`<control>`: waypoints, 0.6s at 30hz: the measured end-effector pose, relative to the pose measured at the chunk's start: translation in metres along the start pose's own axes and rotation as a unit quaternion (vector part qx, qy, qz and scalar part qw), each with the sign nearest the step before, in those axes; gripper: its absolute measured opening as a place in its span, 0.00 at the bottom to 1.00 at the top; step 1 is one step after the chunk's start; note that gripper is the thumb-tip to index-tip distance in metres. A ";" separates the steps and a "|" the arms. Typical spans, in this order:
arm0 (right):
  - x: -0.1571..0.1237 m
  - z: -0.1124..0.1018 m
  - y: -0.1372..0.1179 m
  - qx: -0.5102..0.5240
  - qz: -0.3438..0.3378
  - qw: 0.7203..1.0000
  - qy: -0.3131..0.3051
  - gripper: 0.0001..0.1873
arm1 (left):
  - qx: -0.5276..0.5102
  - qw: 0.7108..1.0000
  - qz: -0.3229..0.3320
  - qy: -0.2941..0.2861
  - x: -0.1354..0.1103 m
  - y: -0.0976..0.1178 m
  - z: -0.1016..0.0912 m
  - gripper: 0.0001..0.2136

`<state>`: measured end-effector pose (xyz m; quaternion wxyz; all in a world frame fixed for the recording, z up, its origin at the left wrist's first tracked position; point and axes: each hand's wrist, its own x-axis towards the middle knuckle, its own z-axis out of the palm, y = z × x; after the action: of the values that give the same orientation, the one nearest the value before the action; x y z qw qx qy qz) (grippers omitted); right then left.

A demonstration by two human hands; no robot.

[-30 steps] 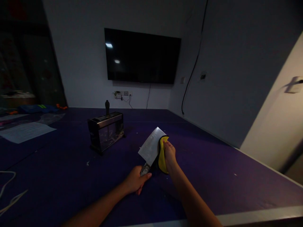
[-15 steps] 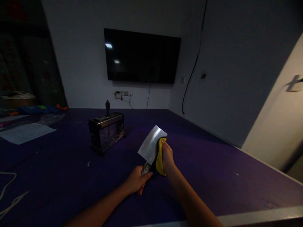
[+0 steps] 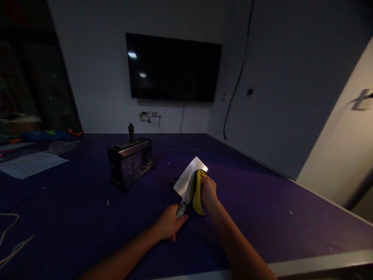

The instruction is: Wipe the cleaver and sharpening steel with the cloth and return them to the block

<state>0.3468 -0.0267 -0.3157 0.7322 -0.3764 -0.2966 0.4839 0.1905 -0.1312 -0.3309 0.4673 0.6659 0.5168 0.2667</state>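
My left hand is closed around the handle of a cleaver, low over the purple table. The broad steel blade of the cleaver slants up and away from me. My right hand presses a folded yellow cloth against the blade's right edge, fingers wrapped over the cloth. The handle itself is hidden inside my left fist.
A metal toaster with a dark lever stands left of the blade. Sheets of paper lie at far left and a white cord at the near left edge. A dark television hangs on the wall behind.
The blade has tipped flatter and lower, and my right hand with the cloth has slid a little along its edge. My left hand has hardly moved.
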 end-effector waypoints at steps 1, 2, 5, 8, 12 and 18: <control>0.003 -0.002 -0.002 0.001 0.004 1.000 0.022 0.11 | 0.013 1.000 -0.004 0.002 -0.001 0.001 0.000 0.14; 0.006 -0.004 -0.003 0.003 0.010 0.999 0.051 0.11 | 0.025 1.000 -0.005 0.002 -0.001 0.002 0.000 0.14; 0.011 -0.009 -0.009 -0.011 0.016 0.994 0.108 0.11 | 0.049 0.999 -0.003 -0.001 -0.002 0.003 0.001 0.14; 0.009 -0.011 -0.011 -0.021 -0.007 0.996 0.083 0.10 | 0.047 0.999 0.006 0.012 -0.003 0.000 0.001 0.14; -0.002 -0.006 -0.008 -0.002 -0.009 0.999 0.053 0.13 | 0.002 1.000 0.018 0.022 -0.002 -0.005 0.002 0.16; -0.013 0.003 0.002 0.004 0.011 1.000 0.025 0.15 | -0.019 1.000 0.001 0.020 0.001 -0.008 0.002 0.16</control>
<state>0.3389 -0.0377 -0.3164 0.7353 -0.3893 -0.2720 0.4835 0.1888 -0.1308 -0.3394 0.4694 0.6516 0.5205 0.2903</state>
